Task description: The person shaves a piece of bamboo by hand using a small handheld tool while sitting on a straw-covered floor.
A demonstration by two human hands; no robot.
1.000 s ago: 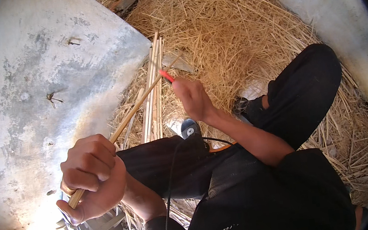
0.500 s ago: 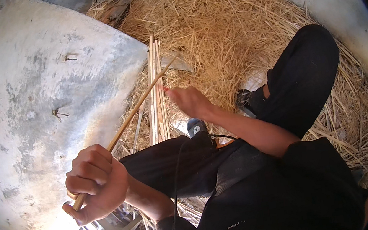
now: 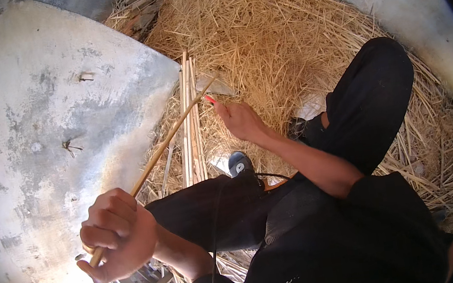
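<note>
Left hand (image 3: 116, 234): fingers wrapped firmly round the butt of a slender wooden stick (image 3: 164, 147), thumb toward the lower end. The stick slants away from the body, up and to the right, tapering to a tip beyond the right hand (image 3: 244, 121). That hand is closed about a red-ended tool (image 3: 210, 99), mostly hidden in the fist; its red end lies just beside the stick — whether the two touch cannot be told. Behind the stick, pale wooden strips (image 3: 188, 157) lie side by side. Beyond spreads a heap of straw-coloured shavings (image 3: 286, 26); at left, a grey-white mottled slab (image 3: 27, 126). Below — the person's dark trousers (image 3: 201, 209) and a dark shoe (image 3: 239, 164), near the strips.
</note>
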